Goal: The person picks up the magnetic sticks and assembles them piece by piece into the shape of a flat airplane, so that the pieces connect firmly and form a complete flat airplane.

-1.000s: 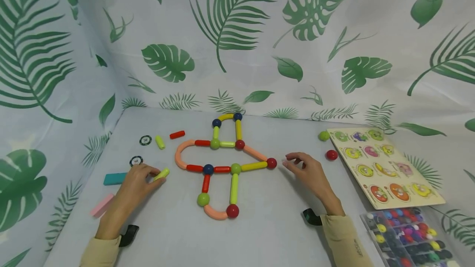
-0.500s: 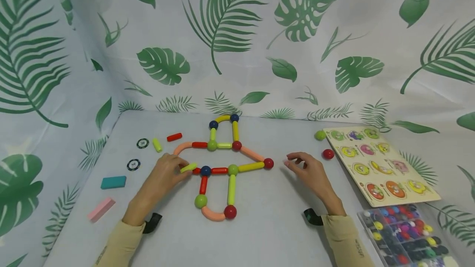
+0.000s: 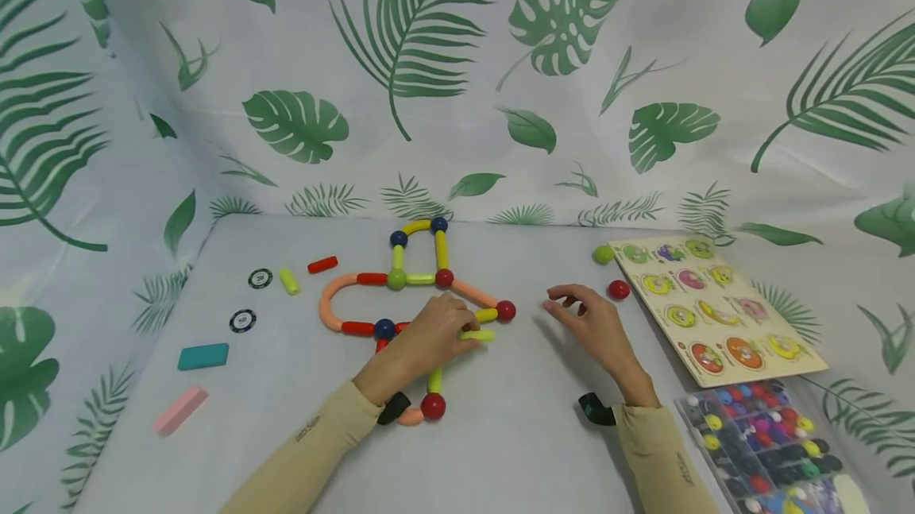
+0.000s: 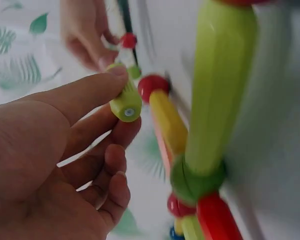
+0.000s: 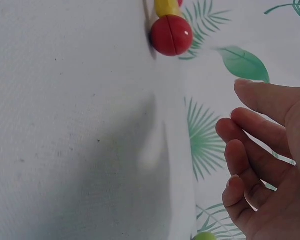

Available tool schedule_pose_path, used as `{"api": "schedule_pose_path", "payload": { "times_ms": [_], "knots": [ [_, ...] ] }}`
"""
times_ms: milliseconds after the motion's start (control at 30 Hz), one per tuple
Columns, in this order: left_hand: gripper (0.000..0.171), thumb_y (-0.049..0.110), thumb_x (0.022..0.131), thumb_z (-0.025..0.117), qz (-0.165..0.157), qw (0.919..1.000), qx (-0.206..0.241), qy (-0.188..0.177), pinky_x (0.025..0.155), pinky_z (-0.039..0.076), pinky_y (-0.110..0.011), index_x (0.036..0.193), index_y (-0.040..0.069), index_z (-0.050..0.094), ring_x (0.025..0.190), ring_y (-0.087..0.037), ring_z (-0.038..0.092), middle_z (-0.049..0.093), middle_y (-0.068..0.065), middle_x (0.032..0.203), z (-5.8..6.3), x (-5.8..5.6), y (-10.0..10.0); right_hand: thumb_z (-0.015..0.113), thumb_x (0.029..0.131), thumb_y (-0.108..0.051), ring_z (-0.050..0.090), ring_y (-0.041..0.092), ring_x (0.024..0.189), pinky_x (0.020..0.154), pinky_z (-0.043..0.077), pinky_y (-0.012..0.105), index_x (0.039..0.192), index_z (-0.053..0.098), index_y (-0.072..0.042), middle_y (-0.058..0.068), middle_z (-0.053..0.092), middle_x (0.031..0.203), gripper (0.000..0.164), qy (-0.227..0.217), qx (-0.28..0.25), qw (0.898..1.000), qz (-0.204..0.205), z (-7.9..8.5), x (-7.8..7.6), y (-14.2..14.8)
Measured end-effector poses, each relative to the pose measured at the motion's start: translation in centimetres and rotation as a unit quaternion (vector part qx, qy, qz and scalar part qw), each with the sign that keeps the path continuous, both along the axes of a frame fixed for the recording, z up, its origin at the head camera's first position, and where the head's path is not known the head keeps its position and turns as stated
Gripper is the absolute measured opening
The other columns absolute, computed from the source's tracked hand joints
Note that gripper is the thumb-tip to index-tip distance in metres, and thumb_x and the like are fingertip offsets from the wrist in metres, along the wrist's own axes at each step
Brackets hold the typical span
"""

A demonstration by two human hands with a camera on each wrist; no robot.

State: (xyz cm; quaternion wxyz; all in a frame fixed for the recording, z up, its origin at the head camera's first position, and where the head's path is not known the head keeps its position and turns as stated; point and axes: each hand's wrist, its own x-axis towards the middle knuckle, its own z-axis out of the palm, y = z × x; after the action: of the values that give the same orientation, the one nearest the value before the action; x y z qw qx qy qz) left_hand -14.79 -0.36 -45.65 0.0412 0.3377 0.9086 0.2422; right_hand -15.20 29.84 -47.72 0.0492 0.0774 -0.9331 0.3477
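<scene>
My left hand pinches a short lime-green magnetic rod between thumb and fingers, over the lower part of a shape of magnetic rods and balls on the table. In the left wrist view the lime rod shows a small metal disc in its end. A red ball forms the shape's right tip, joined to a yellow rod and a peach rod. To the right of that ball, my right hand hovers with loosely curled fingers, holding nothing. My left hand and forearm hide part of the lower loop.
A loose green ball and red ball lie beside a fruit puzzle board. Below the board sits a bead box. At left are a red rod, a lime rod, two chips, a teal block and a pink block.
My left hand has carried the lime rod rightward from the table's left side, across the shape, towards the red tip ball. My right hand stays nearly still. The head view has shifted slightly.
</scene>
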Motion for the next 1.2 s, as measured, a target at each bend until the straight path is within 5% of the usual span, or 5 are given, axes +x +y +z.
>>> {"api": "schedule_pose_path", "payload": {
  "times_ms": [300, 600, 900, 1200],
  "knots": [
    [0.021, 0.030, 0.089, 0.080, -0.015, 0.9966, -0.078, -0.021, 0.083, 0.043, -0.026, 0.104, 0.015, 0.078, 0.092, -0.012, 0.051, 0.071, 0.004, 0.098, -1.4, 0.9, 1.6, 0.070, 0.096, -0.039, 0.057, 0.016, 0.099, 0.087, 0.046, 0.036, 0.121, 0.071, -0.012, 0.002, 0.070, 0.116, 0.037, -0.007, -0.003, 1.000, 0.009, 0.4, -0.3, -0.9],
    [0.027, 0.031, 0.090, 0.078, -0.003, 0.9981, -0.054, -0.030, 0.091, 0.044, -0.029, 0.112, 0.014, 0.077, 0.101, -0.013, 0.052, 0.071, 0.003, 0.108, -0.7, 1.0, 0.6, 0.073, 0.095, -0.033, 0.058, 0.015, 0.097, 0.086, 0.046, 0.036, 0.118, 0.071, -0.014, 0.000, 0.072, 0.111, 0.031, 0.001, -0.001, 1.000, 0.026, 0.5, -0.1, -1.9],
    [0.026, 0.022, 0.088, 0.081, 0.072, 0.9954, 0.062, -0.011, 0.090, 0.049, -0.035, 0.109, 0.007, 0.078, 0.096, -0.017, 0.056, 0.072, -0.004, 0.101, 0.3, 0.4, -5.1, 0.078, 0.091, -0.028, 0.060, 0.011, 0.092, 0.083, 0.051, 0.036, 0.112, 0.074, -0.015, -0.008, 0.072, 0.104, 0.025, 0.002, -0.001, 0.997, 0.082, 0.1, 1.2, -4.4],
    [0.027, 0.023, 0.086, 0.083, 0.161, 0.9836, 0.080, -0.011, 0.093, 0.051, -0.039, 0.109, 0.009, 0.077, 0.103, -0.020, 0.058, 0.070, -0.002, 0.099, -0.9, 0.6, -11.2, 0.083, 0.086, -0.030, 0.060, 0.010, 0.094, 0.085, 0.052, 0.028, 0.110, 0.074, -0.022, -0.013, 0.071, 0.104, 0.026, -0.057, -0.022, 0.987, 0.147, -1.6, 2.3, -6.6]
  ]
}}
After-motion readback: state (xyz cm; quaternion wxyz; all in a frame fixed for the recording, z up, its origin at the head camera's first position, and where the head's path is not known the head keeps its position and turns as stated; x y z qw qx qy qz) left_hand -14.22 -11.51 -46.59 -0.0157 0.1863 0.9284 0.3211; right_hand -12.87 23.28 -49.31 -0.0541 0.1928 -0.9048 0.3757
